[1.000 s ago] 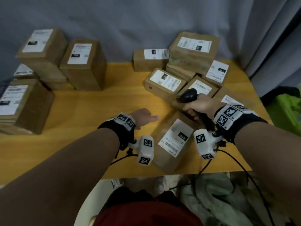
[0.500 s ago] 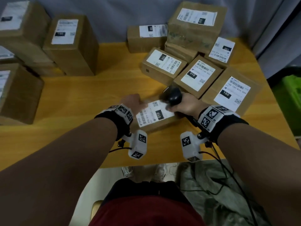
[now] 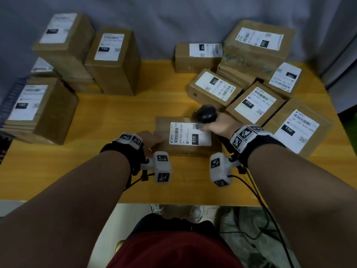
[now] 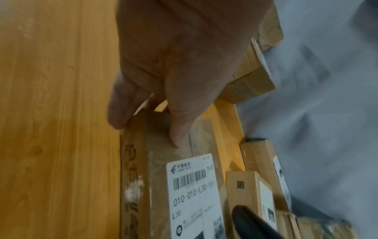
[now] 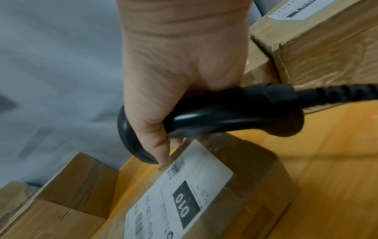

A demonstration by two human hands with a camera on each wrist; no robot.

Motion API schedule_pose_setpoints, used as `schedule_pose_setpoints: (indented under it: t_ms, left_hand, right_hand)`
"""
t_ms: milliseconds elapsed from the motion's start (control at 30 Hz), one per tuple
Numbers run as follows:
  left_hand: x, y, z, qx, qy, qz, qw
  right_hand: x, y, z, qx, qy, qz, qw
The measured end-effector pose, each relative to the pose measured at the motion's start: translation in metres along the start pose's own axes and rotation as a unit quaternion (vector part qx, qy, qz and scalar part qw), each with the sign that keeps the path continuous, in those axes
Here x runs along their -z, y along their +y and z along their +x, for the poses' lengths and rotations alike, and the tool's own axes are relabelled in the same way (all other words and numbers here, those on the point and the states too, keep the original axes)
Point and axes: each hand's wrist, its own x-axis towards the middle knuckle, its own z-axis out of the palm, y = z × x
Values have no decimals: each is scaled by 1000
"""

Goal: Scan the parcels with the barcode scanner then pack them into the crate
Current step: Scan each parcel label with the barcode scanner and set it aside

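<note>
Parcel under both hands on the desk, scanner gripped in the right.

Head view: a parcel (image 3: 185, 136) lay flat on the desk (image 3: 96, 120), label up, between the left hand (image 3: 149, 139) and the right hand (image 3: 220, 125), which grasped a black barcode scanner (image 3: 204, 114); other parcels stood behind. Left wrist view: the left hand (image 4: 178, 64) pinched the parcel (image 4: 174, 186) at its corner, thumb and fingers curled over the edge. Right wrist view: the right hand (image 5: 175, 80) clenched the barcode scanner (image 5: 225, 119) just above the parcel (image 5: 204, 194).

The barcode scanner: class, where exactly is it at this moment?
In the head view, the barcode scanner is gripped in the right hand, right of centre, above the far right corner of the front parcel.
</note>
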Motion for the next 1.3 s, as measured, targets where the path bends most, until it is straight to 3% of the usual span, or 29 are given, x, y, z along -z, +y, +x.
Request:
schedule_pose_setpoints:
  t_ms: [133, 300, 433, 500, 633, 733, 900, 1067, 1200, 1300]
  left_hand:
    - [4, 0, 7, -23, 27, -164, 986]
    - [23, 25, -2, -91, 5, -269, 959]
    - [28, 57, -1, -162, 156, -371, 901]
    - [33, 73, -3, -173, 196, -387, 884]
    - [37, 96, -12, -191, 95, -344, 914]
    - [41, 110, -26, -205, 50, -285, 935]
    - [77, 120, -38, -257, 39, -259, 930]
    - [114, 121, -47, -254, 47, -238, 936]
    - [123, 128, -54, -262, 59, -228, 936]
    - [119, 132, -54, -256, 39, -242, 935]
  right_hand:
    - [-9, 10, -1, -25, 13, 81, 996]
    - [-5, 12, -5, -83, 11, 220, 972]
    - [2, -5, -9, -88, -6, 330, 940]
    - [10, -19, -10, -76, -16, 355, 931]
    - [35, -49, -7, -69, 19, 399, 914]
    - [55, -62, 10, -56, 34, 383, 921]
    - [78, -95, -13, 2, 56, 317, 947]
    - [107, -134, -30, 72, 99, 292, 949]
    - [133, -180, -51, 125, 83, 329, 932]
    - [143, -202, -64, 122, 54, 300, 945]
